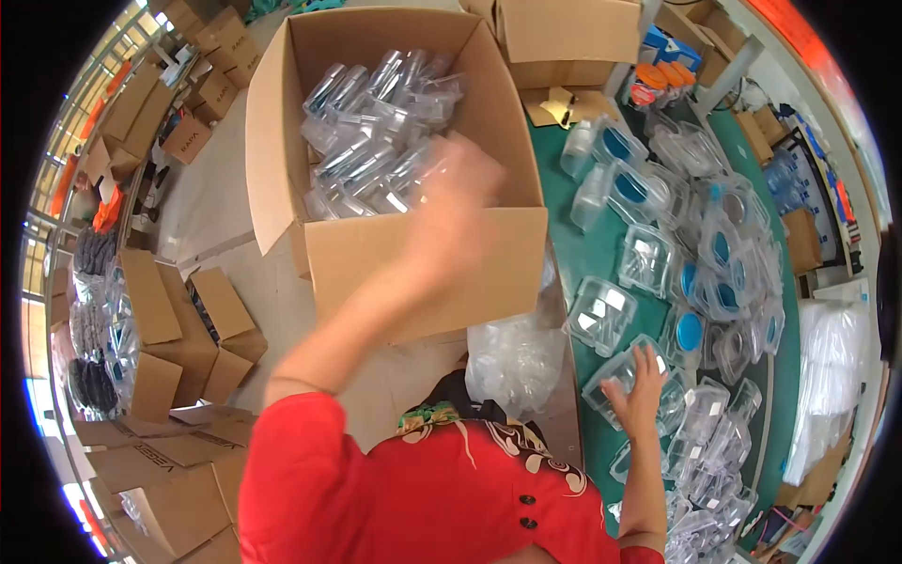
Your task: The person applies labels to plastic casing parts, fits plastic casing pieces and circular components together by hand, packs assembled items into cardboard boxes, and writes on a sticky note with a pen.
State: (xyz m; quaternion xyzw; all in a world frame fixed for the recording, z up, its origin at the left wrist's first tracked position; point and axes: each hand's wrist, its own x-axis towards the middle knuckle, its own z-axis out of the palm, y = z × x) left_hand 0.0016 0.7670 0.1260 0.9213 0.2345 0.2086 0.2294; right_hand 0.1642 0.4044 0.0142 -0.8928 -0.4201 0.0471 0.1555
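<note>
Left hand (458, 193) blurred at open carton (423, 273); right hand (639, 390) touching clear container (614, 368).

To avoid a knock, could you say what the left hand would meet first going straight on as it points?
Probably the right-hand wall of the open brown cardboard box, though the left hand is blurred and its height unclear.

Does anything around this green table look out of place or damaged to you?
Nothing looks clearly spilled or broken. The clear containers on the green table do look untidy, though, overlapping in loose heaps.
</note>
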